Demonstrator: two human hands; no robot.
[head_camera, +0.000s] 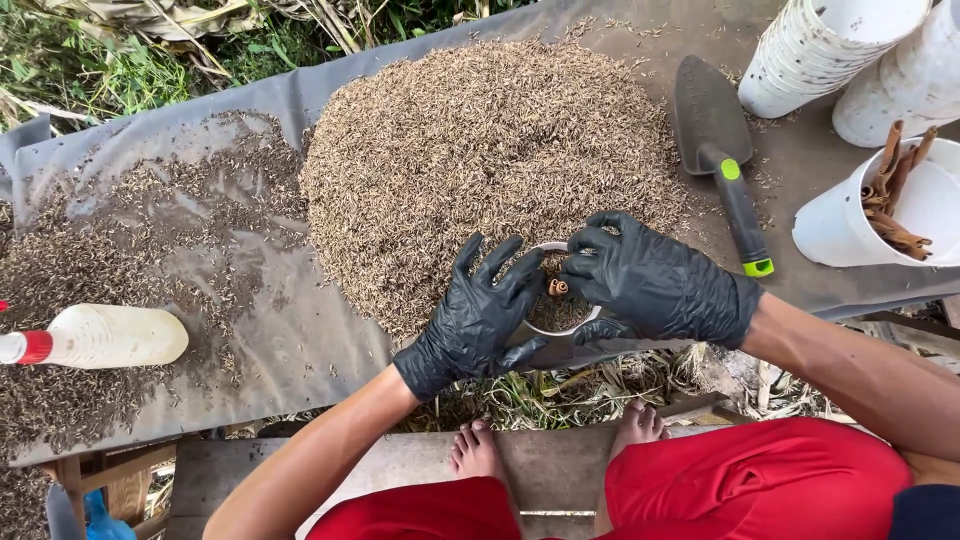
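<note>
My left hand (478, 312) and my right hand (655, 283) both wear black gloves. Together they hold a small white cup (560, 318) at the near edge of the grey sheet (280, 330). The cup is filled with brown husk material, and a curled cinnamon stick (557, 287) stands in it under my right fingertips. My left hand wraps the cup's left side. A large heap of brown husks (490, 160) lies just beyond the cup.
A dark trowel (722, 150) with a green-tipped handle lies right of the heap. Stacked white cups (820, 50) and a white cup holding cinnamon sticks (880, 210) stand at the far right. A white spray bottle (95, 337) lies at left. Thin scattered husks (130, 240) cover the left sheet.
</note>
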